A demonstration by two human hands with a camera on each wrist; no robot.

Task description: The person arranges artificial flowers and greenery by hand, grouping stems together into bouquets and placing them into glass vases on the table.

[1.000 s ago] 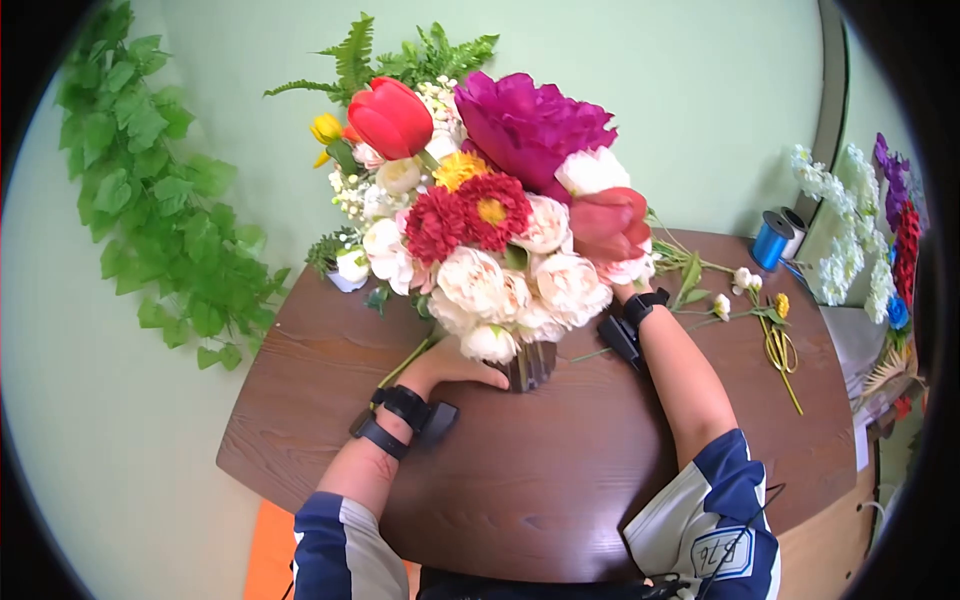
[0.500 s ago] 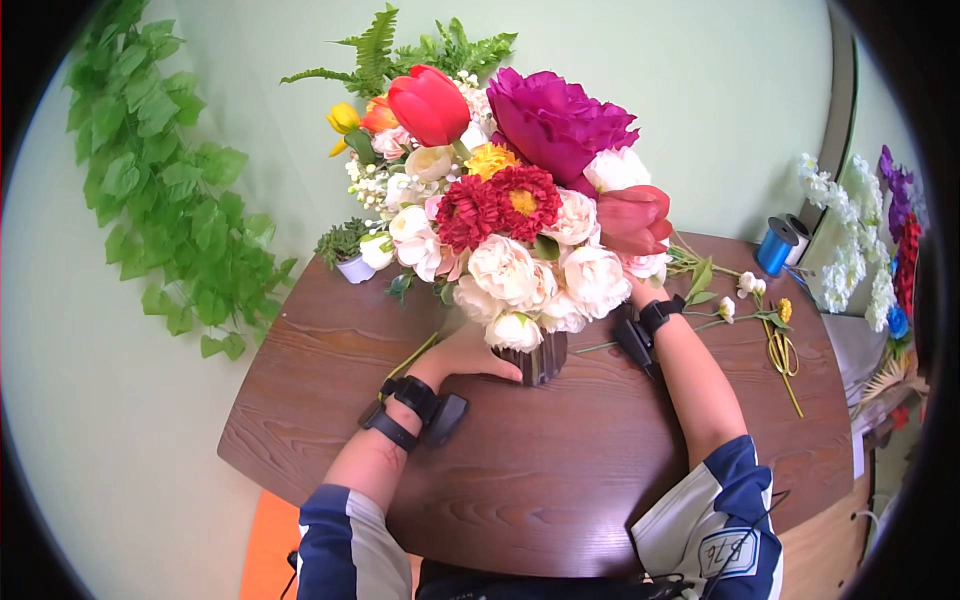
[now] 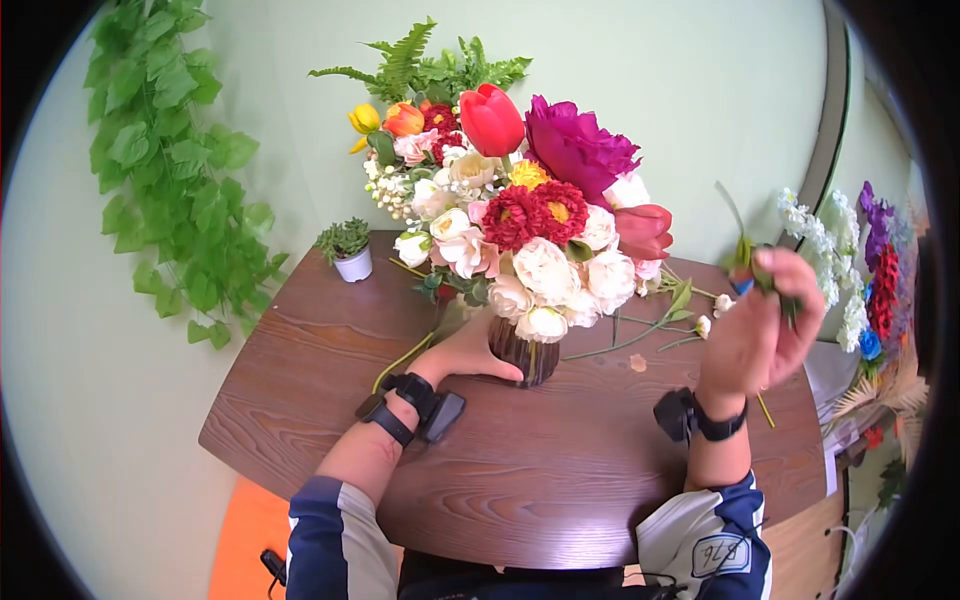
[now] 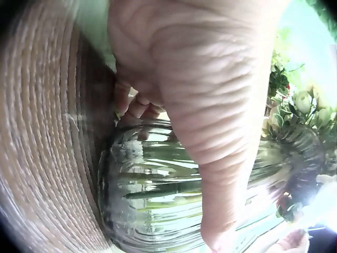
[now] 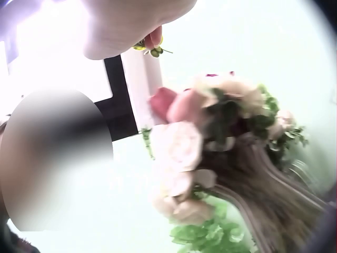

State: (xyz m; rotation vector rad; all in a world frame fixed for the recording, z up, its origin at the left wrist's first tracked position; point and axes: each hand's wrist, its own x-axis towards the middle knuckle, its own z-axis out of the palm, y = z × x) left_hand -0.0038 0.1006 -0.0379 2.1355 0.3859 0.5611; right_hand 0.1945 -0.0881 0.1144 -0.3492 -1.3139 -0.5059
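My left hand (image 3: 465,355) grips a ribbed glass vase (image 3: 535,362), thumb along its front and fingers round the back. Inside the vase, green stems (image 4: 168,184) show through the glass in the left wrist view. Above its neck spreads a full bouquet (image 3: 550,265) of pale roses, red and yellow blooms, tulips and a large purple peony. Raised over the right side of the table, my right hand (image 3: 750,335) pinches a green sprig (image 3: 743,250), one thin stem pointing up. Small yellow-green buds (image 5: 156,51) show by its fingertips in the right wrist view.
A small potted succulent (image 3: 350,250) stands at the table's back left. Loose stems and white buds (image 3: 703,326) lie right of the vase. White hanging blossoms (image 3: 850,300) and other artificial flowers line the right side. A leafy vine (image 3: 170,160) hangs on the left wall.
My right hand has come out from beside the bouquet, up and to the right, and now holds a green sprig. My left hand stays on the vase. The view has shifted slightly.
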